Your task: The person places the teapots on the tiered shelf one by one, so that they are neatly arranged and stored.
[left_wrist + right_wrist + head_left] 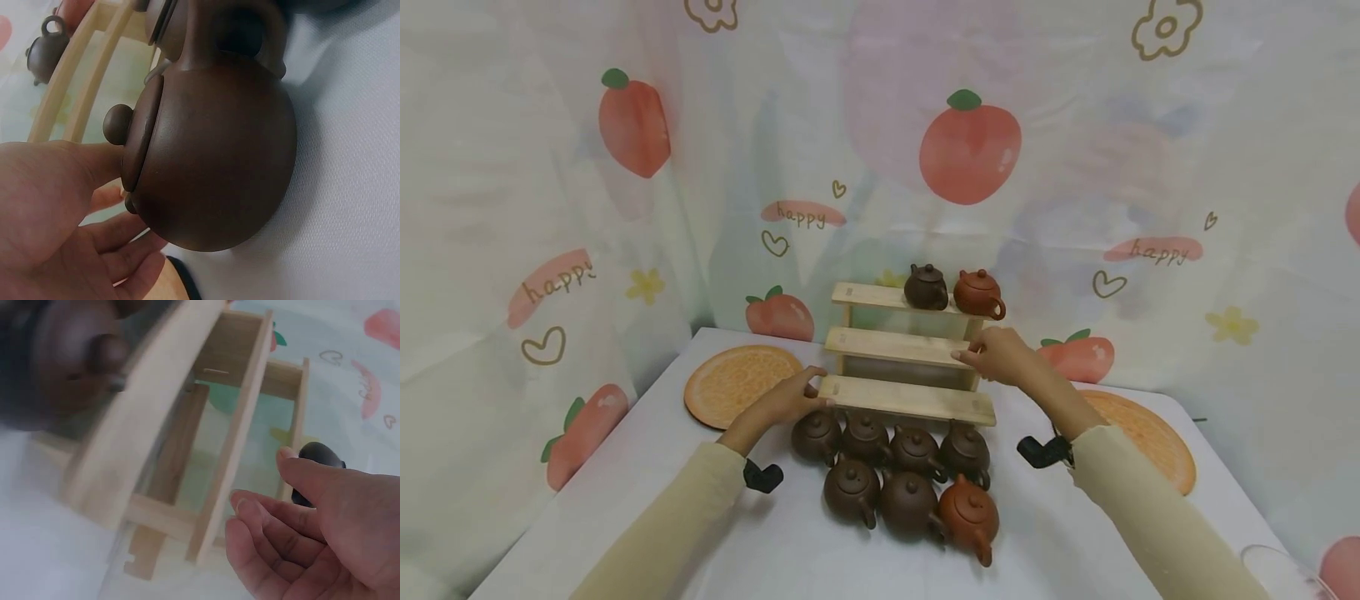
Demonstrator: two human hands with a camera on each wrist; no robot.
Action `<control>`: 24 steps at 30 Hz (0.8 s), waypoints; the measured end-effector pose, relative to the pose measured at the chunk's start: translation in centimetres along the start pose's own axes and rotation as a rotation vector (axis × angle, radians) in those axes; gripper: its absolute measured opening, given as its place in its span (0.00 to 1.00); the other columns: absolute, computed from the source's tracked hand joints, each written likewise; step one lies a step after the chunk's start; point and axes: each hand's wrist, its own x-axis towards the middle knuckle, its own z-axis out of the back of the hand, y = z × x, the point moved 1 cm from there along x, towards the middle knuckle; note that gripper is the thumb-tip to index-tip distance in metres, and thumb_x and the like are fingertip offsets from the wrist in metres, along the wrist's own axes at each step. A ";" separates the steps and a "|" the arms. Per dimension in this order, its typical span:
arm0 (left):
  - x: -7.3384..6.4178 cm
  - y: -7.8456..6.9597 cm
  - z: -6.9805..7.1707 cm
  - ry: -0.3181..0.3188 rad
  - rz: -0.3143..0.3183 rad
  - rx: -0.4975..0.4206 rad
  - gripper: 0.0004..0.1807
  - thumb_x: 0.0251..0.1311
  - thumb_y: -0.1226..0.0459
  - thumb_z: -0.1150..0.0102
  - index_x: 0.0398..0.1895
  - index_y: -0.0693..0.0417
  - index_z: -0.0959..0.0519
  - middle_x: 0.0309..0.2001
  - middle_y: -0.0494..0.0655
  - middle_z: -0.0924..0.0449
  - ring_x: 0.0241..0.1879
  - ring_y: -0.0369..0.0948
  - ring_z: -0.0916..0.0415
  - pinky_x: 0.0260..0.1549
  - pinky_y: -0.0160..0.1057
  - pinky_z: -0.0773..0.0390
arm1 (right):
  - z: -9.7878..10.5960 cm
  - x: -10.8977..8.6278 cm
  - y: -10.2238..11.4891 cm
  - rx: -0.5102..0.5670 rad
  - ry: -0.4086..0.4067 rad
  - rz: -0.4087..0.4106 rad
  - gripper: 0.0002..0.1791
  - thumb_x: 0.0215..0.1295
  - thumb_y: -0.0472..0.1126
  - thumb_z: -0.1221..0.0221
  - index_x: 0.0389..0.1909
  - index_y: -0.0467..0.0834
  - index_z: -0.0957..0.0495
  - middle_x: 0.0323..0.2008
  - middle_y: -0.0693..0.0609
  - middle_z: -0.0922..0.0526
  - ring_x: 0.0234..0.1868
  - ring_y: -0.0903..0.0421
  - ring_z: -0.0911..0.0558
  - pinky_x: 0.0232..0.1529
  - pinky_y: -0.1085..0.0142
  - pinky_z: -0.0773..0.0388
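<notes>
A three-tier wooden shelf (910, 396) stands mid-table. My left hand (793, 397) grips the left end of its lowest tier, thumb at the front edge and forefinger behind. In the left wrist view, a dark brown teapot (219, 150) hides the fingertips' contact. My right hand (1000, 357) hovers by the right end of the middle tier, holding nothing; in the right wrist view its thumb (306, 472) is apart from the bent fingers. On the top tier sit a dark teapot (925, 287) and, at the right end, a reddish-brown teapot (977, 293).
Several dark teapots (912, 504) crowd in two rows before the shelf, with a reddish-brown teapot (967, 510) at front right. Orange-patterned round mats lie left (737, 383) and right (1150, 433). A printed cloth (880, 133) hangs behind. A clear rim (1277, 567) shows at lower right.
</notes>
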 end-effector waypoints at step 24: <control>-0.2 0.0 -0.1 0.007 -0.041 0.014 0.33 0.74 0.56 0.36 0.74 0.62 0.35 0.53 0.66 0.15 0.53 0.56 0.16 0.52 0.54 0.19 | -9.3 -12.4 -2.8 0.178 0.169 0.006 0.23 0.73 0.61 0.37 0.29 0.45 0.17 0.18 0.57 0.20 0.21 0.60 0.23 0.25 0.65 0.28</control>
